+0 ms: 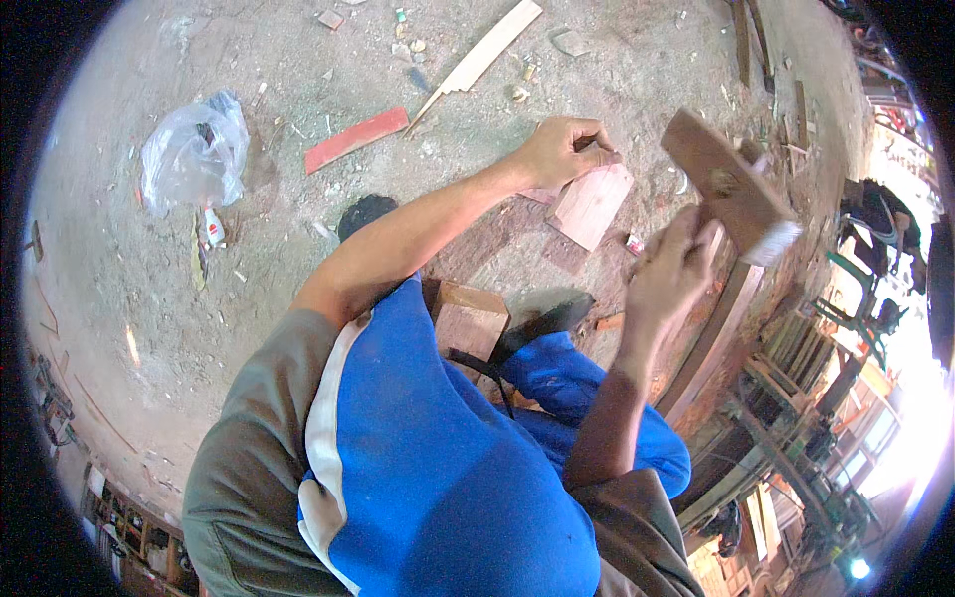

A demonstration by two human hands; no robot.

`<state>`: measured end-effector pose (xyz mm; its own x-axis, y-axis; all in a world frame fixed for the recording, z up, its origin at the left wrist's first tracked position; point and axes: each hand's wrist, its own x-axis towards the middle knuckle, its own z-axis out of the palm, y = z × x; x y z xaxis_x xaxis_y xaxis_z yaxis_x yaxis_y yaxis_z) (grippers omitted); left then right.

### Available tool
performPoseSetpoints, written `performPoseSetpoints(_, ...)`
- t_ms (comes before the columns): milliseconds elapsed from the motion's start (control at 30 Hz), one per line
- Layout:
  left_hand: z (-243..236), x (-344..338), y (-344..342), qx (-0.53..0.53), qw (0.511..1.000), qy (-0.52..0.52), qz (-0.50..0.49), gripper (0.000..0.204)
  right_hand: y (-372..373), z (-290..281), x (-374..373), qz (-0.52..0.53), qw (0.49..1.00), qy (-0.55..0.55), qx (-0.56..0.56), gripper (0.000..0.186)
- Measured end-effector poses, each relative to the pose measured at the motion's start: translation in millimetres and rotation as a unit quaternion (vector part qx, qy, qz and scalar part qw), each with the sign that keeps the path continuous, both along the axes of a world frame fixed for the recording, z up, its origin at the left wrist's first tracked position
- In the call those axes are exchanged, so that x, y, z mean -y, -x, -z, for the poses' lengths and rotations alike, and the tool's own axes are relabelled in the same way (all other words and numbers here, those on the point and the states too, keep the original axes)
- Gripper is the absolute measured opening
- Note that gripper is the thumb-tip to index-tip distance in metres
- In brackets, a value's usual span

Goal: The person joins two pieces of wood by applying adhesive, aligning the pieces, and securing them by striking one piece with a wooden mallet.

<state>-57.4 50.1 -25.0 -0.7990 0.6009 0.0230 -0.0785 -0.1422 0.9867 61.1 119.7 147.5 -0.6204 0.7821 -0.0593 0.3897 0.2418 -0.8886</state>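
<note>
My left hand [569, 149] is pinched at the upper edge of a pale wooden piece [594, 209] standing on the dirt floor; whatever is between the fingertips is too small to make out. My right hand [668, 261] grips a wooden mallet [718, 179], its broad head slightly blurred and raised to the right of the wooden piece, apart from it. A wooden block [468, 320] lies between my feet, below my left forearm.
A red plank [353, 139], light wood strip [492, 50] and clear plastic bag [194, 159] lie on the floor [119, 318]. Long timber [716, 338] runs along the right, beside stacked wood and metal equipment [846, 338].
</note>
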Motion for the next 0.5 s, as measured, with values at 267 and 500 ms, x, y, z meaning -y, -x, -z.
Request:
performPoseSetpoints(267, -38.6, 5.0, -6.9, -0.013, 0.995, 0.097, -0.036, 0.027, 0.4, 89.8, -27.6, -0.003, 0.996, -0.058, 0.071, 0.029)
performPoseSetpoints(500, -35.8, 9.4, -15.2, -0.065, 0.983, 0.155, -0.071, 0.04, 28.1, 53.9, -1.8, 0.033, 0.986, 0.118, 0.116, 0.041)
